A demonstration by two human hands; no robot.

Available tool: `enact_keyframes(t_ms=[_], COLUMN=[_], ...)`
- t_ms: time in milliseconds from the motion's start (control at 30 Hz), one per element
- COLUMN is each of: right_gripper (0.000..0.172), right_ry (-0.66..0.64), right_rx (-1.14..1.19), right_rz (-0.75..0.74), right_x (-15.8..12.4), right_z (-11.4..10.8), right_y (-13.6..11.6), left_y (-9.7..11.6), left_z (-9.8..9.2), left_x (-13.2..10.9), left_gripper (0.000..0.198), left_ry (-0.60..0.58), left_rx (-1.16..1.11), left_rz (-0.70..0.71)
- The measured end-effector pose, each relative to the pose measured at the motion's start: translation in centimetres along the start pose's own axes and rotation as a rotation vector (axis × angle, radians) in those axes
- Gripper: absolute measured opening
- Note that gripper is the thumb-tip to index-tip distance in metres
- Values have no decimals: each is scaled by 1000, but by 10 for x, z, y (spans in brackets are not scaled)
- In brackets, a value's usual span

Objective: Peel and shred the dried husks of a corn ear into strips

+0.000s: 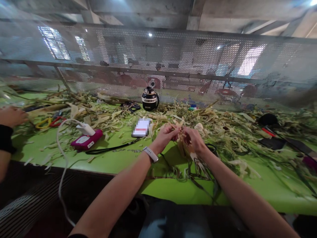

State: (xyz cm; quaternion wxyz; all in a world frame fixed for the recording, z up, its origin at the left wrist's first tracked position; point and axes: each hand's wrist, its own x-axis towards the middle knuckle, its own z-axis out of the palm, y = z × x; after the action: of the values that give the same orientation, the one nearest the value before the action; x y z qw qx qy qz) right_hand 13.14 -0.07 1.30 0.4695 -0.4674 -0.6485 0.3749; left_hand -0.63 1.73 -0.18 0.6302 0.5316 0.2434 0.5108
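Note:
Both hands meet over the green table, near the middle of the view. My left hand, with a white band on its wrist, is closed, its fingers pinching the upper part of a bundle of pale dry leaf strips. On the right side of that bundle, my right hand is also closed around the strips. Loose ends of the bundle hang down toward the table's front edge. The fingertips partly hide how the strips are arranged. A phone lies just left of my left hand.
A magenta power bank with a white plug and cable lies left. Behind stand a black bottle and a perforated metal screen. Leaf scraps cover much of the green table. Another person's hand is at far left.

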Motion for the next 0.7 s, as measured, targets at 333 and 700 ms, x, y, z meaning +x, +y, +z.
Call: enact_keyframes(t_ms=[333,700], right_gripper=[50,56], right_ry=[146,139], right_rx=[-76,37], right_rz=[-46,124], right_x=[6,8], right_z=[6,2], right_y=[9,8], left_y=[3,3], left_z=[0,4], left_x=[-1,-5], left_gripper=[33,31], left_ry=[-28,-42], left_rx=[24,57], left_rz=[-143,-116])
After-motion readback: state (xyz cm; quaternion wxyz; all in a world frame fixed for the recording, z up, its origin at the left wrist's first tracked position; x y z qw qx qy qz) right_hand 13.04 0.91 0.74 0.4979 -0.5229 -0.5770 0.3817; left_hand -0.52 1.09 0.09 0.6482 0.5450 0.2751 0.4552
